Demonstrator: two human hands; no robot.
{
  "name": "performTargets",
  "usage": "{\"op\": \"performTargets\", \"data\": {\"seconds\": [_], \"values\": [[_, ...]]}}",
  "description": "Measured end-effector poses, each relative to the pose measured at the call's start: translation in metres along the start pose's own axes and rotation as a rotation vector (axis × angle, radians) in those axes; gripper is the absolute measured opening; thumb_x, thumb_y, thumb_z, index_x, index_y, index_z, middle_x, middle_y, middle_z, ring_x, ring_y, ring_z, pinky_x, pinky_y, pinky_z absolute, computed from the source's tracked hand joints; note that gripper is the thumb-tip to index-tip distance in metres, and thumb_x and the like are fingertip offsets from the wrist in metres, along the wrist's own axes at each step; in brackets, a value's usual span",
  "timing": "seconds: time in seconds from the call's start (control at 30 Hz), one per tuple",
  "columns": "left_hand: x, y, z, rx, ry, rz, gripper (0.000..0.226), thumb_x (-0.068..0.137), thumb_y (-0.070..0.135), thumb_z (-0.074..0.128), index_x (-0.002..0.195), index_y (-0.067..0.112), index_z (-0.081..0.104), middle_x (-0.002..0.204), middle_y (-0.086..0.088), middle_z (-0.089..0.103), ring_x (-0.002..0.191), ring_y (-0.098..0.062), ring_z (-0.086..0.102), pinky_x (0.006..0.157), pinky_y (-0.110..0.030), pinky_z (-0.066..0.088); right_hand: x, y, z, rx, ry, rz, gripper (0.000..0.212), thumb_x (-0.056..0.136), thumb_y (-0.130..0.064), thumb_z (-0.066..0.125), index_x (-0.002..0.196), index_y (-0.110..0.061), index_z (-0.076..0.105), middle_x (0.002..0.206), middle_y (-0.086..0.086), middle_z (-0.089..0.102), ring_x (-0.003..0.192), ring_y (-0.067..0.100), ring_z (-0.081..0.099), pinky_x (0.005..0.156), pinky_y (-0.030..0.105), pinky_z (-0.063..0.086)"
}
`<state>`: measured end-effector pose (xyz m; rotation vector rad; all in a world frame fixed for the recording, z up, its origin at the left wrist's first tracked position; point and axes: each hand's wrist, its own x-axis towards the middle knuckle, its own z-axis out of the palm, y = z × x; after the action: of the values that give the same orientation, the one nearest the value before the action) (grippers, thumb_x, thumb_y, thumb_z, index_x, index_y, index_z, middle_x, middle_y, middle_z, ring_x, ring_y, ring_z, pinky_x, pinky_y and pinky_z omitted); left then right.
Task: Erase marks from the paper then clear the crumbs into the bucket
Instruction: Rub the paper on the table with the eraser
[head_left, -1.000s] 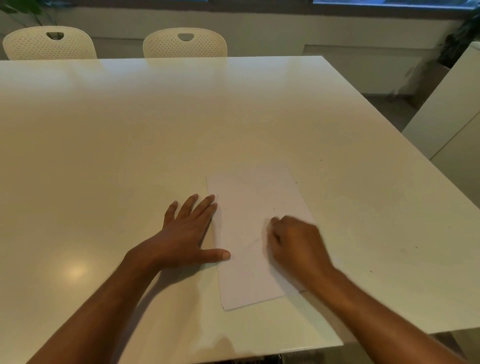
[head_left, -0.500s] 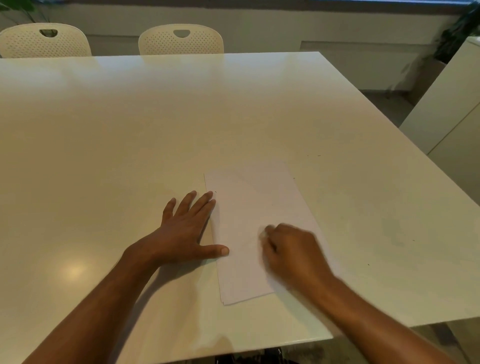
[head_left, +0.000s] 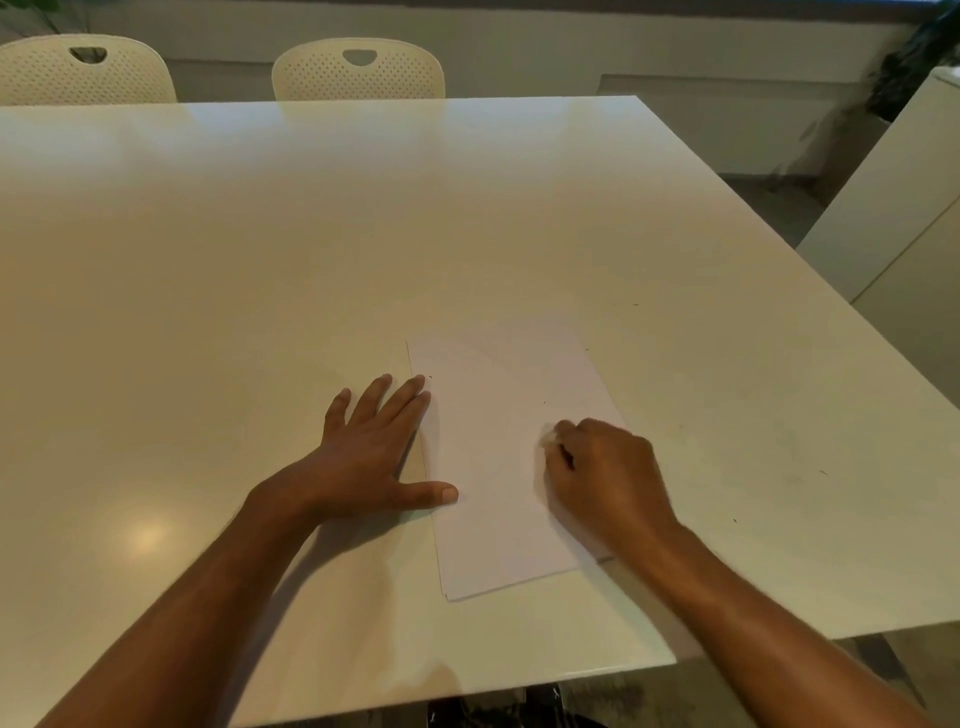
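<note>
Left hand (head_left: 374, 457) lies flat, fingers spread, pinning the left edge of the paper (head_left: 498, 467) on the desk (head_left: 311, 234). Right hand (head_left: 602, 473) pinches a small pale eraser (head_left: 548, 434) against the sheet's middle. Hard rubbing could crease or skid the thin paper, since only one edge is pinned.

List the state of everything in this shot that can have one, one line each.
paper: flat on the table, pinned at its left edge.
left hand: fingers straight, pressing down on the paper's edge.
right hand: fingers curled on a small pale eraser, on the paper.
crumbs: a few dark specks loose on the table.
chairs: two, pushed in at the far side.
</note>
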<state>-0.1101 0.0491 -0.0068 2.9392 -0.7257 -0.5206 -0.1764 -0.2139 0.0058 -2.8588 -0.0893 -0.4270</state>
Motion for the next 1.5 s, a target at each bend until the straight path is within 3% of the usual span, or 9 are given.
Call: {"op": "performTargets", "data": {"seconds": [0.2,0.33,0.57,0.67,0.8,1.0,1.17,1.37,1.5], "values": [[0.000,0.001,-0.001,-0.010,0.000,0.032,0.103,0.065,0.099,0.027,0.147,0.057,-0.017,0.160,0.012,-0.031,0.146,-0.018,-0.033,0.117,-0.053,-0.017,-0.038,-0.047,0.004,0.162,-0.141,-0.288,0.016,0.089,-0.022,0.058,0.079,-0.013,0.067,0.066,0.001,0.059,0.055,0.022,0.055,0.048,0.028,0.044],[-0.002,0.002,-0.003,-0.010,0.000,0.043,0.086,0.073,0.094,0.034,0.144,0.067,-0.008,0.160,0.010,-0.032,0.146,-0.020,-0.034,0.116,-0.054,-0.019,-0.001,-0.010,0.005,0.075,-0.011,-0.073,0.023,0.086,-0.020,0.057,0.063,-0.018,0.053,0.056,-0.003,0.048,0.051,0.024,0.051,0.048,0.028,0.035],[-0.015,0.009,-0.004,-0.050,0.058,0.077,0.090,0.075,0.092,0.032,0.150,0.058,-0.005,0.159,0.009,-0.035,0.142,-0.018,-0.040,0.117,-0.059,-0.016,-0.002,-0.005,0.010,0.144,0.051,0.063,0.029,0.088,-0.017,0.061,0.061,-0.026,0.052,0.055,-0.012,0.036,0.051,0.010,0.037,0.048,0.020,0.022],[-0.031,0.020,0.003,-0.006,0.025,0.117,0.111,0.068,0.099,0.027,0.155,0.042,-0.009,0.157,0.015,-0.037,0.141,-0.014,-0.042,0.116,-0.059,-0.018,-0.002,-0.004,0.009,0.139,0.036,0.067,0.017,0.089,-0.020,0.061,0.073,-0.021,0.068,0.056,-0.011,0.044,0.052,0.014,0.047,0.052,0.024,0.030],[-0.034,0.022,0.003,0.033,-0.053,0.091,0.120,0.066,0.101,0.031,0.155,0.037,-0.017,0.156,0.018,-0.037,0.141,-0.015,-0.041,0.116,-0.059,-0.018,0.001,-0.010,0.006,0.138,-0.006,0.059,0.021,0.088,-0.019,0.059,0.068,-0.014,0.065,0.056,-0.003,0.051,0.055,0.025,0.055,0.052,0.027,0.033],[-0.033,0.023,0.002,0.035,-0.094,0.101,0.119,0.069,0.097,0.035,0.154,0.035,-0.020,0.155,0.016,-0.040,0.140,-0.017,-0.043,0.117,-0.059,-0.017,-0.036,-0.059,-0.008,0.250,-0.311,-0.359,0.028,0.094,-0.031,0.049,0.082,-0.017,0.069,0.067,-0.005,0.058,0.057,0.015,0.053,0.054,0.028,0.046],[-0.034,0.024,0.002,0.014,-0.090,0.100,0.119,0.069,0.097,0.036,0.155,0.034,-0.018,0.156,0.016,-0.039,0.141,-0.016,-0.042,0.116,-0.059,-0.018,0.005,-0.018,-0.004,0.042,-0.116,-0.099,0.027,0.089,-0.020,0.051,0.063,-0.014,0.052,0.058,0.000,0.050,0.055,0.027,0.054,0.052,0.031,0.041],[-0.033,0.025,0.001,0.025,-0.104,0.103,0.119,0.070,0.095,0.037,0.154,0.034,-0.020,0.155,0.015,-0.041,0.140,-0.018,-0.044,0.116,-0.058,-0.019,-0.030,-0.055,-0.011,0.202,-0.314,-0.334,0.028,0.094,-0.029,0.051,0.076,-0.015,0.067,0.067,-0.001,0.059,0.059,0.021,0.057,0.057,0.031,0.049],[-0.034,0.025,0.001,0.015,-0.107,0.100,0.119,0.071,0.095,0.038,0.154,0.034,-0.020,0.155,0.015,-0.041,0.139,-0.017,-0.044,0.116,-0.058,-0.020,0.011,-0.017,-0.005,0.008,-0.107,-0.061,0.028,0.090,-0.020,0.050,0.062,-0.017,0.049,0.058,0.000,0.049,0.056,0.030,0.054,0.051,0.030,0.036]]}}
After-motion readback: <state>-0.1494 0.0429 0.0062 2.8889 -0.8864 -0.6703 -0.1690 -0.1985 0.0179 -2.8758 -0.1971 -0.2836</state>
